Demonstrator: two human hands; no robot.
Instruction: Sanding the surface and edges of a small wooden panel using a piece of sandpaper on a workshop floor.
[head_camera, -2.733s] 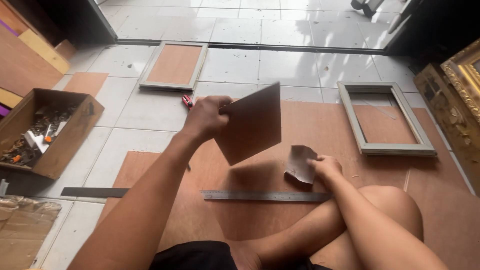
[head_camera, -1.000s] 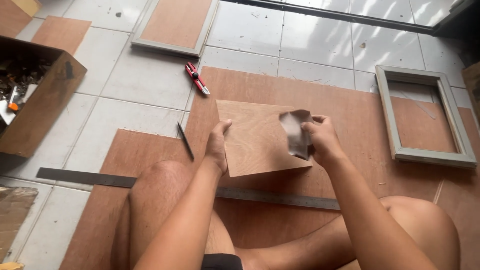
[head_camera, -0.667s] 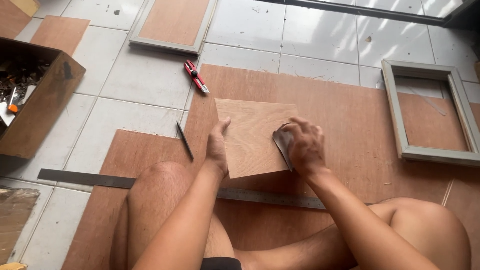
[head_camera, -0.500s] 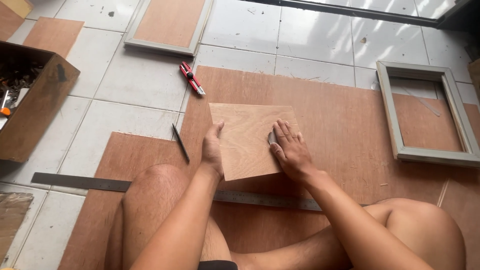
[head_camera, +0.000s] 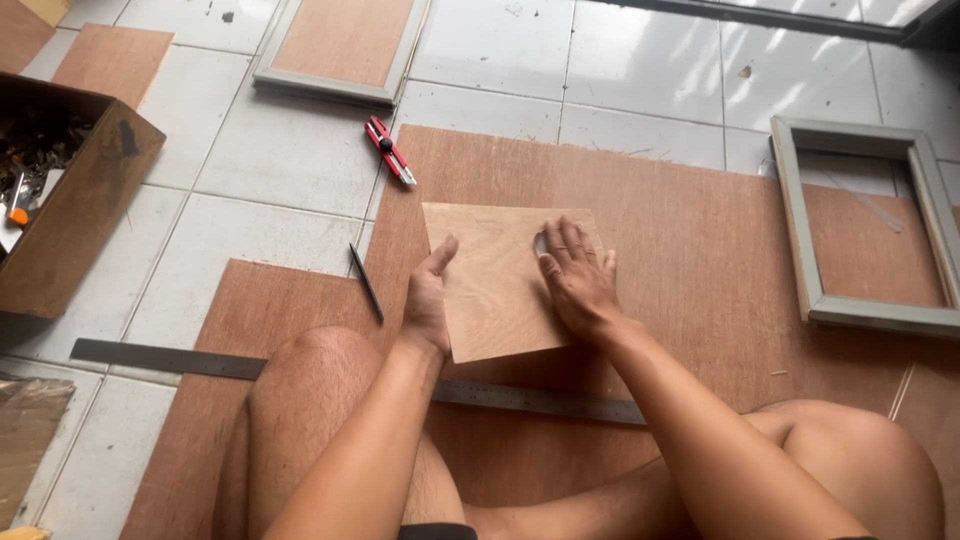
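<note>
A small square plywood panel (head_camera: 495, 290) lies flat on a large brown plywood sheet (head_camera: 690, 220) on the tiled floor. My left hand (head_camera: 428, 300) grips the panel's left edge, thumb on top. My right hand (head_camera: 575, 280) lies flat on the panel's right part, pressing a piece of grey sandpaper (head_camera: 541, 243) against the wood. Only a small corner of the sandpaper shows beside my fingers. A long steel ruler (head_camera: 540, 400) lies just below the panel, across my legs' front.
A red utility knife (head_camera: 391, 150) and a dark pencil (head_camera: 366, 283) lie left of the panel. A grey frame (head_camera: 800, 230) sits at the right, another framed panel (head_camera: 335, 85) at the top. An open cardboard box (head_camera: 80, 210) of tools stands at the left.
The panel, held up in my left hand earlier, now lies flat on the sheet. My right hand brought the sandpaper onto it and moved across its right side.
</note>
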